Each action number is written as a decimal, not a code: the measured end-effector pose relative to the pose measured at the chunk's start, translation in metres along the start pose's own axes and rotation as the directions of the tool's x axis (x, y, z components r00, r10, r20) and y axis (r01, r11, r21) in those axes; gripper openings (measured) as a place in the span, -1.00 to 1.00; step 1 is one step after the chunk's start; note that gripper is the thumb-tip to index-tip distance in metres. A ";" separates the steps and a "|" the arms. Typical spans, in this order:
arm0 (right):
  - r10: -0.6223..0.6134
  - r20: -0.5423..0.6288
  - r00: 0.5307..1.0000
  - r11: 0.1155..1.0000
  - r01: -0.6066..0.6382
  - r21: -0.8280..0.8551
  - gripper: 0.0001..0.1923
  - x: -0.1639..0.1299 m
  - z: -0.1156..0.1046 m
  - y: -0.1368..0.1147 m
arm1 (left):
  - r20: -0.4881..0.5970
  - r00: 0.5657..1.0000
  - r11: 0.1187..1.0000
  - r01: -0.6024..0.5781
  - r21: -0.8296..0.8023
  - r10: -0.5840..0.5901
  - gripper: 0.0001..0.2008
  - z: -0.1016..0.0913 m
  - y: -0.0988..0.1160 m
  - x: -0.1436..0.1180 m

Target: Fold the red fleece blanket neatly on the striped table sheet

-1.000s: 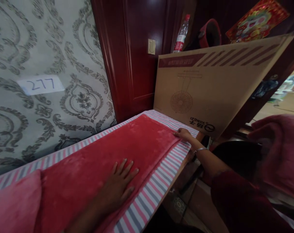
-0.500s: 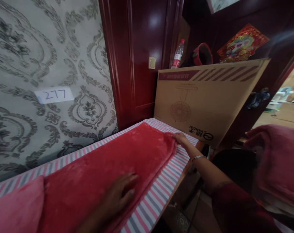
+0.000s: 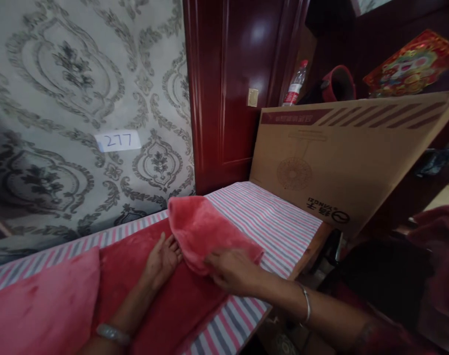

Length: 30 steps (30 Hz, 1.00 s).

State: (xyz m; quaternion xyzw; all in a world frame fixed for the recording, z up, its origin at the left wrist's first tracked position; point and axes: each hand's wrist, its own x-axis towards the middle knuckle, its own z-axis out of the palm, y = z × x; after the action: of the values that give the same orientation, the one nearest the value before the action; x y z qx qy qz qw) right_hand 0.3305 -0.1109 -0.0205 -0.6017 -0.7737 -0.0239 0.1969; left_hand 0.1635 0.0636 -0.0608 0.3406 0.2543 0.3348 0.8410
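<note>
A red plush blanket (image 3: 146, 305) lies along the striped cloth, with its far right end turned back as a lighter, raised flap (image 3: 209, 227). My right hand (image 3: 234, 271), slightly blurred, is closed on the near edge of this flap. Palm up beside the flap's left edge is my left hand (image 3: 164, 261); its fingers are apart and loosely bent, with the tips close against the fabric, and nothing shows in its palm. A pink section (image 3: 50, 301) of plush fabric is folded over at the left end; I cannot tell whether it belongs to the same blanket.
The striped cloth (image 3: 276, 212) covers a table with a wooden edge (image 3: 313, 246). A large cardboard box (image 3: 343, 158) stands behind its right end, near a red-capped bottle (image 3: 295, 86). Patterned wall (image 3: 154, 118) borders the left side. More plush fabric (image 3: 439, 246) is at far right.
The blanket's right end has been folded back to the left, exposing more striped cloth. My right hand came left with it, and my left hand turned palm up. The view has shifted left.
</note>
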 end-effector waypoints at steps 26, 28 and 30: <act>-0.234 -0.079 0.969 0.969 0.239 0.062 -0.60 -0.016 0.075 -0.089 | -0.375 0.844 0.874 -0.200 0.442 0.383 -0.25 -0.035 0.062 -0.012; -0.219 -0.070 0.973 0.972 0.224 0.073 -0.60 -0.019 0.088 -0.092 | -0.414 0.828 0.883 -0.186 0.432 0.377 -0.22 -0.045 0.062 -0.012; -0.190 -0.099 0.977 0.977 0.197 0.076 -0.61 -0.022 0.094 -0.091 | -0.427 0.815 0.881 -0.197 0.430 0.391 -0.20 -0.047 0.063 -0.005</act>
State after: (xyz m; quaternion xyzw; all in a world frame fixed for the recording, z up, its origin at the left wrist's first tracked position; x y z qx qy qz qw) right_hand 0.2231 -0.1303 -0.0956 -0.5129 -0.8191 -0.0374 0.2541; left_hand 0.1047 0.1137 -0.0430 0.4277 0.4650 0.4864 0.6035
